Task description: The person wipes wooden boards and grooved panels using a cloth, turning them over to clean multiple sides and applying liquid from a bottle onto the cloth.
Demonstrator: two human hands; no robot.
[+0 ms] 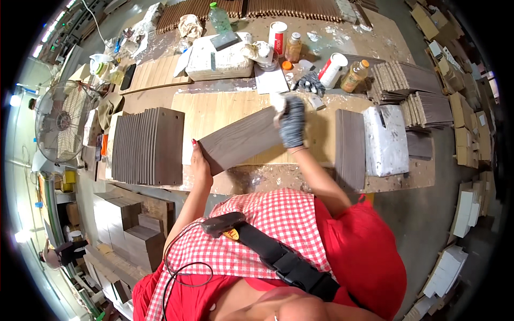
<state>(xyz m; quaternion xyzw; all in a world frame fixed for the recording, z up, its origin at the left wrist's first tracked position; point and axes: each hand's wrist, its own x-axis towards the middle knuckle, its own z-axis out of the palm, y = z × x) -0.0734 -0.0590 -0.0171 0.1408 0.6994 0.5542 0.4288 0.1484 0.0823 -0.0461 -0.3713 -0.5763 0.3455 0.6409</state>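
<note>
A grey-brown wooden board (243, 140) is tilted in front of me, its right end higher up than its left. My bare left hand (201, 165) grips its left end, thumb along the edge. At the far right end, my right hand (293, 123) wears a grey knitted glove and is closed round a white wad (278, 102) that looks like cloth, partly hidden by the fingers. The wad is at the board's edge; I cannot tell how firmly it touches. Under the board lies a pale wooden panel (225, 107).
Upright stacked boards (147, 147) stand at left. On the right are more boards (349, 144) and a white wrapped bundle (386, 140). Behind lie a spare glove (309, 83), red-and-white cans (333, 69), orange bottles (354, 76) and a white package (222, 61). A fan (63, 122) stands far left.
</note>
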